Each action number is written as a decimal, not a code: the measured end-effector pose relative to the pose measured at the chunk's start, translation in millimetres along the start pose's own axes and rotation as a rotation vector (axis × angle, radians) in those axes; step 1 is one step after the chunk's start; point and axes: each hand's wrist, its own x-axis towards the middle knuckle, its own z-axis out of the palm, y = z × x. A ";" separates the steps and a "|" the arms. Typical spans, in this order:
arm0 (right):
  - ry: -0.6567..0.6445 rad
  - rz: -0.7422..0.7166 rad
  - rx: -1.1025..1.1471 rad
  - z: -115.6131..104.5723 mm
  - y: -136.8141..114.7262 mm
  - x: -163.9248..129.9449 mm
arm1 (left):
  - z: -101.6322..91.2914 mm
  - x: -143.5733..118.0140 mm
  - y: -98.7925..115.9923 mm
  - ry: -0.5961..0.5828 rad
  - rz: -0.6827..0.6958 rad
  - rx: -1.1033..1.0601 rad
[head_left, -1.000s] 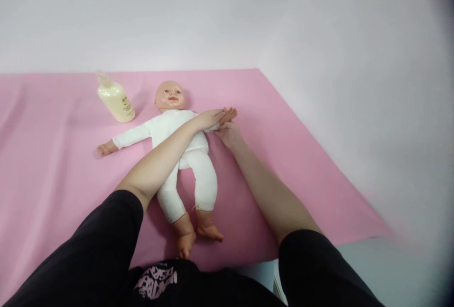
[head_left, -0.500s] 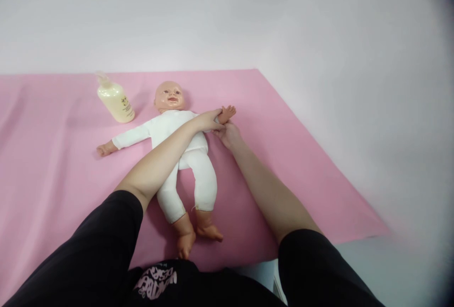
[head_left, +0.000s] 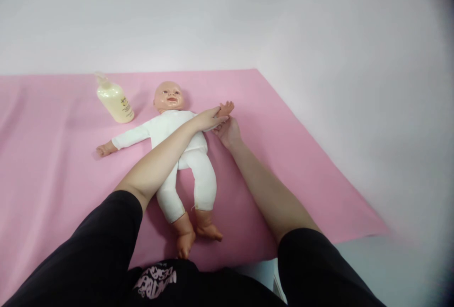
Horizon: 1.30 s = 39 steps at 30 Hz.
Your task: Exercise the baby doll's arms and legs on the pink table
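A baby doll [head_left: 179,132] with a plastic head and a white cloth body lies on its back on a pink cloth [head_left: 283,165]. My left hand [head_left: 208,118] reaches across its chest and grips the doll's arm on the right side near the wrist, thumb stretched toward the doll's hand. From below and to the right, my right hand [head_left: 230,133] holds the same arm, its fingers curled beneath and partly hidden. The doll's small hand [head_left: 226,108] sticks out above my fingers, palm up. Its other arm [head_left: 131,136] lies stretched out to the left.
A pump bottle [head_left: 115,102] of pale yellow liquid stands left of the doll's head. White walls [head_left: 213,18] rise behind and to the right of the cloth-covered table. Its front edge is close to my body.
My left thumb has extended along the doll's wrist, and my right fingers have shifted slightly beneath it. The doll's hand has tilted a little up and left. The bottle has stayed put.
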 end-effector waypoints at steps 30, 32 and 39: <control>0.100 0.032 0.137 3.0 5.2 8.6 | -3.4 -1.8 7.4 -0.020 -0.043 0.043; 0.120 0.025 0.132 5.4 3.8 8.6 | -4.0 -2.4 8.0 -0.022 -0.034 0.018; 0.002 -0.032 0.055 6.8 0.6 -1.5 | -2.7 -3.1 2.2 -0.028 0.017 -0.020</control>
